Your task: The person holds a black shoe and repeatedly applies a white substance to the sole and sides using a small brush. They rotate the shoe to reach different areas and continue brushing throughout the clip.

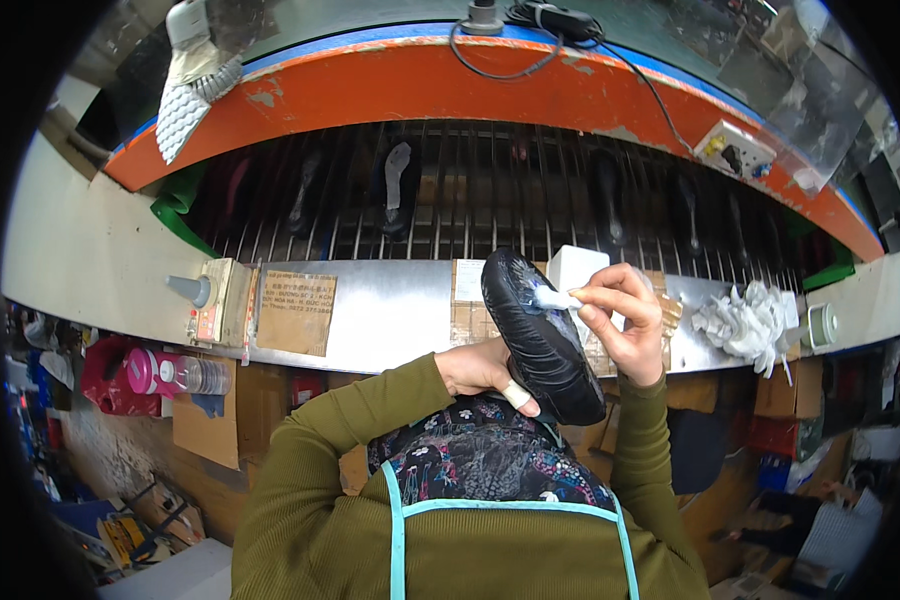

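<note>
My left hand (482, 372) grips a black shoe upper (542, 355), its wrinkled fabric apparently stretched over a last, and holds it tilted in front of my apron. Tape or a finger cover wraps the thumb. The shoe's bottom faces partly to the right, with a whitish wet-looking smear on it. Between thumb and fingers my right hand (630, 325) pinches a small brush (552, 298) with a pale tip, which touches that bottom. Just behind the brush stands a white block-like container (576, 264) on a piece of cardboard (470, 305).
Beyond the metal ledge (400, 310) runs a rack of rods (470, 225) carrying several dark shoes (398, 190). An orange beam (370, 88) spans above it. Crumpled white cloths (745, 325) lie at right; a control box (218, 300) stands at left.
</note>
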Available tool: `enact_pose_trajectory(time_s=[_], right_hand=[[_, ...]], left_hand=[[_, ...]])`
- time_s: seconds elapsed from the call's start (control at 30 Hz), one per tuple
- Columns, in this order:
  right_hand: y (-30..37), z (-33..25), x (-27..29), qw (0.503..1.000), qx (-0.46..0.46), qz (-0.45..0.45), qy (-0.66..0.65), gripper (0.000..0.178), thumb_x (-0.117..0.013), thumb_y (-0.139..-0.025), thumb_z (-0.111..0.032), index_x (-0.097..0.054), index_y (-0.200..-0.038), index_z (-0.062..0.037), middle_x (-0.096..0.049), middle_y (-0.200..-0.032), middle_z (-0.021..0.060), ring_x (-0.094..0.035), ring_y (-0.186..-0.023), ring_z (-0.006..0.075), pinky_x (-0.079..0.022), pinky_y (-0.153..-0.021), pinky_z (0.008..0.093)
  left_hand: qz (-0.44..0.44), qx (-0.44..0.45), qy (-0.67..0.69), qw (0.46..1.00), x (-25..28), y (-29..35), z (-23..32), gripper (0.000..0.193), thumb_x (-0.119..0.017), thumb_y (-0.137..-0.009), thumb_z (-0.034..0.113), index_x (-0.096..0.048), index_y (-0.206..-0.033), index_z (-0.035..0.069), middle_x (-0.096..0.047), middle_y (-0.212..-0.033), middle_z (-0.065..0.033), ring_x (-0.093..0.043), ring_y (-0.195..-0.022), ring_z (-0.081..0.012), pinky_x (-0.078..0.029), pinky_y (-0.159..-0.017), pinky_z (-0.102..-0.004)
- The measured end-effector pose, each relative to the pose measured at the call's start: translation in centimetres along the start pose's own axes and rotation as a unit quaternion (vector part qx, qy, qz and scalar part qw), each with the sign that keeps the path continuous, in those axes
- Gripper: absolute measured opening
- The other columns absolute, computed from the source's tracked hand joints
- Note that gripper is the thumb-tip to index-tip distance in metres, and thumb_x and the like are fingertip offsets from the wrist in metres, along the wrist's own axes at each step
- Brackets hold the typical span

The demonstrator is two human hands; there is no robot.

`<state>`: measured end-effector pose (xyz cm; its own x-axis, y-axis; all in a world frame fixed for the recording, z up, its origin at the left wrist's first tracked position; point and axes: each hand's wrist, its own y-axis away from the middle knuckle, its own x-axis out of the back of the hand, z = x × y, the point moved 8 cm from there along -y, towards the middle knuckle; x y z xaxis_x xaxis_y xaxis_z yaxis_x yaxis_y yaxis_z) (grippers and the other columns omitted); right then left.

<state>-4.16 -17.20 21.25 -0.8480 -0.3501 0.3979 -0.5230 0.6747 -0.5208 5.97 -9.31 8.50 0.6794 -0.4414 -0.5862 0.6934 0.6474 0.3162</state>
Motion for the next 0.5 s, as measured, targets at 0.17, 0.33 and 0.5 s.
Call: enact_pose_trajectory(time_s=[0.17, 0.33, 0.5], right_hand=[[4.4, 4.8, 1.3, 0.992, -0.100, -0.033, -0.074, 0.017, -0.070, -0.080, 0.000, -0.074, -0.096, -0.0004, -0.061, -0.087, 0.0061, -0.058, -0.079, 0.0137, -0.046, -0.069, 0.0257], [15.2, 15.2, 2.4, 0.930, -0.356, 0.086, 0.007, 0.015, -0.070, -0.085, -0.010, -0.073, -0.097, 0.0003, -0.064, -0.085, 0.0062, -0.058, -0.078, 0.0122, -0.046, -0.071, 0.0271], [21.2, 17.7, 1.4, 0.837, -0.359, 0.112, 0.396, 0.011, -0.070, -0.081, -0.025, -0.074, -0.086, -0.0166, -0.065, -0.082, 0.0024, -0.062, -0.073, 0.0240, -0.036, -0.078, 0.0417]], left_hand=[[0.007, 0.002, 0.032, 0.999, 0.6, -0.4, -1.2, 0.074, -0.079, -0.065, -0.011, -0.050, -0.132, 0.000, -0.060, -0.124, -0.0128, -0.056, -0.116, -0.0228, -0.047, -0.100, -0.0334], [0.062, -0.095, -0.021, 0.993, 3.8, 2.4, -0.6, 0.074, -0.078, -0.066, -0.007, -0.048, -0.134, -0.001, -0.056, -0.130, -0.0124, -0.052, -0.122, -0.0260, -0.039, -0.107, -0.0366], [0.158, -0.262, 0.099, 0.947, 7.9, 6.7, 1.9, 0.110, -0.086, -0.062, 0.046, -0.027, -0.147, 0.007, -0.037, -0.148, -0.0133, -0.042, -0.132, -0.0320, -0.031, -0.113, -0.0484]])
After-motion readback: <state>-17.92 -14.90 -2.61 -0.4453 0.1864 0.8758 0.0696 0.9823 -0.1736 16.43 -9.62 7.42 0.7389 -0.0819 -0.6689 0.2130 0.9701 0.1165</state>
